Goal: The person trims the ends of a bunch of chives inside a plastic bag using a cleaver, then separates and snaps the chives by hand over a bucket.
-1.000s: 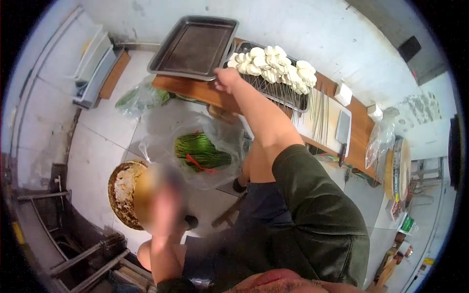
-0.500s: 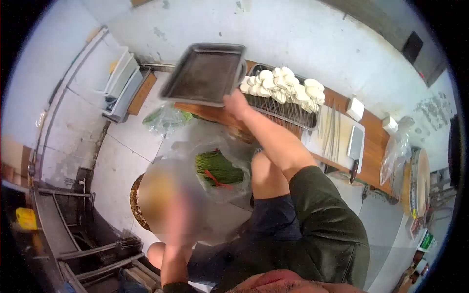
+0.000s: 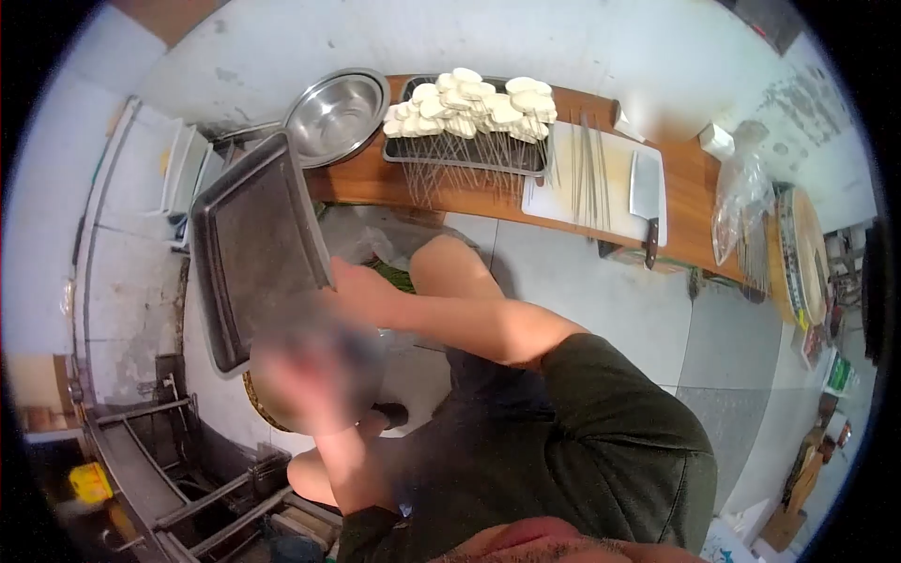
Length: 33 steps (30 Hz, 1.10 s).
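My right hand [image 3: 361,293] grips the near right edge of an empty dark baking tray [image 3: 263,249], tilted up in the air left of the table. My left hand [image 3: 305,371] is close to the tray's lower edge; blur hides its fingers and anything in them. On the wooden table [image 3: 375,188], a second dark tray [image 3: 502,161] bears skewered white slices [image 3: 469,103], their thin metal sticks pointing towards me. Bare skewers [image 3: 589,174] and a cleaver [image 3: 646,192] lie on a white cutting board [image 3: 554,197]. Nested steel bowls [image 3: 333,117] rest at the table's left end.
Green stalks [image 3: 389,274] in clear plastic lie on the floor, partly hidden by my right arm. A round pan [image 3: 258,399] is mostly covered by the blur. A metal rack [image 3: 141,460] stands at the lower left. A plastic bag [image 3: 741,192] hangs at the table's right end.
My right hand has lifted the empty tray off the table's left end and brought it left and towards me, tilting it. The steel bowls have come into view. My left hand remains blurred.
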### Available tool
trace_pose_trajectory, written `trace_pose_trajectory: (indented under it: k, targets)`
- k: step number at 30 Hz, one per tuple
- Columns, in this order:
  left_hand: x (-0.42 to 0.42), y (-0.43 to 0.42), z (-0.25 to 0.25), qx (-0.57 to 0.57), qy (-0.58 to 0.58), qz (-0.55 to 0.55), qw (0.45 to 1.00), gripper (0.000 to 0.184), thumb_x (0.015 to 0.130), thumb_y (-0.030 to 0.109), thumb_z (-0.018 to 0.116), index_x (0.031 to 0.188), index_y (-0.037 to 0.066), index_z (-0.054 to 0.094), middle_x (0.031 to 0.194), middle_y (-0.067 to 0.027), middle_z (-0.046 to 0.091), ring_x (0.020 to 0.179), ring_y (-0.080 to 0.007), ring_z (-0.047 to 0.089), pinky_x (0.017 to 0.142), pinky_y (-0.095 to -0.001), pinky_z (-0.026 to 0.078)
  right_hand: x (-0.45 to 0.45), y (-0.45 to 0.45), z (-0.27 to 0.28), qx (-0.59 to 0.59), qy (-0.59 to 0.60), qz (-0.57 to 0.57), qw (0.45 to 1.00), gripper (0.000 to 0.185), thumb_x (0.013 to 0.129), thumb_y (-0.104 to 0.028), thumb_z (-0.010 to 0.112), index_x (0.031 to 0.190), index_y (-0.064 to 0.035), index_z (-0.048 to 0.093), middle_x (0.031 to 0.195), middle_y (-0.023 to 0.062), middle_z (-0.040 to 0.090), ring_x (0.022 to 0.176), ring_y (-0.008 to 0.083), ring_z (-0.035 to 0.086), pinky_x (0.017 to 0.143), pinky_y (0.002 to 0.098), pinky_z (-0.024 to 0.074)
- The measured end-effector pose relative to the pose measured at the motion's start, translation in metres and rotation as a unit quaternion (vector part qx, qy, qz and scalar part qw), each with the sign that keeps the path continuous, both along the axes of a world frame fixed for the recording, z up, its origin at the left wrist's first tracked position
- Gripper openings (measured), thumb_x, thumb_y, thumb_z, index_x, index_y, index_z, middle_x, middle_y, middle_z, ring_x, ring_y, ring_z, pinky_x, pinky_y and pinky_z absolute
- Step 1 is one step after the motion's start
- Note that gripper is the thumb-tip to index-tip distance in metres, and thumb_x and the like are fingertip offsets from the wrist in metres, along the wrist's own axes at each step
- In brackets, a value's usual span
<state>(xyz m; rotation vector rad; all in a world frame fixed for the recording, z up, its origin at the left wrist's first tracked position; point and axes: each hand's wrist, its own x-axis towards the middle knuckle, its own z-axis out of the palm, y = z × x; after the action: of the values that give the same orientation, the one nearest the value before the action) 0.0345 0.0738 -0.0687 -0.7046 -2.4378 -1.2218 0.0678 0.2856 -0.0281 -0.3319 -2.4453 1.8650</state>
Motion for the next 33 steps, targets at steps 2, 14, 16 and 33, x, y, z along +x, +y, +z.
trace_pose_trajectory:
  k: [2, 14, 16, 33]
  targets:
    - [0.009, -0.001, 0.009, -0.066, 0.072, -0.013, 0.995, 0.038, 0.095, 0.023, 0.050, 0.128, 0.005, 0.045, 0.123, -0.0096, 0.053, 0.107, -0.0209, 0.053, 0.092, -0.0321, 0.044, 0.012, 0.000, 0.001, 0.053, 0.030, 0.045, 0.997, 0.042, 0.088, -0.031, 0.054, 0.110, 0.0043, 0.046, 0.095, 0.0273, 0.062, 0.095, 0.0438, 0.059, 0.079, 0.0481, 0.0468]
    - [0.060, -0.026, 0.061, -0.200, 0.043, -0.089, 0.975, 0.048, 0.091, 0.025, 0.053, 0.132, 0.003, 0.043, 0.133, -0.0127, 0.048, 0.123, -0.0265, 0.046, 0.100, -0.0364, 0.039, 0.160, 0.332, -0.096, 0.051, 0.059, -0.602, 0.795, 0.032, 0.088, -0.025, 0.059, 0.101, 0.0044, 0.063, 0.085, 0.0122, 0.067, 0.079, 0.0162, 0.062, 0.066, 0.0309, 0.0496]
    - [0.057, -0.036, 0.039, -0.052, -0.085, -0.012, 0.995, 0.047, 0.091, 0.026, 0.053, 0.131, 0.003, 0.044, 0.132, -0.0133, 0.049, 0.122, -0.0273, 0.046, 0.100, -0.0376, 0.039, 0.178, 0.362, -0.147, 0.049, -0.079, -0.569, 0.817, 0.034, 0.085, -0.027, 0.059, 0.098, 0.0044, 0.064, 0.084, 0.0137, 0.067, 0.074, 0.0187, 0.062, 0.064, 0.0341, 0.0496]
    - [0.001, -0.180, -0.012, 0.371, -0.294, 0.280, 0.835, 0.049, 0.089, 0.033, 0.051, 0.121, -0.004, 0.051, 0.127, -0.0190, 0.051, 0.113, -0.0334, 0.051, 0.093, -0.0464, 0.040, 0.120, 0.375, -0.209, -0.073, -0.106, -0.449, 0.884, 0.024, 0.081, -0.019, 0.069, 0.088, 0.0038, 0.067, 0.073, 0.0111, 0.064, 0.057, 0.0166, 0.056, 0.053, 0.0337, 0.0476]
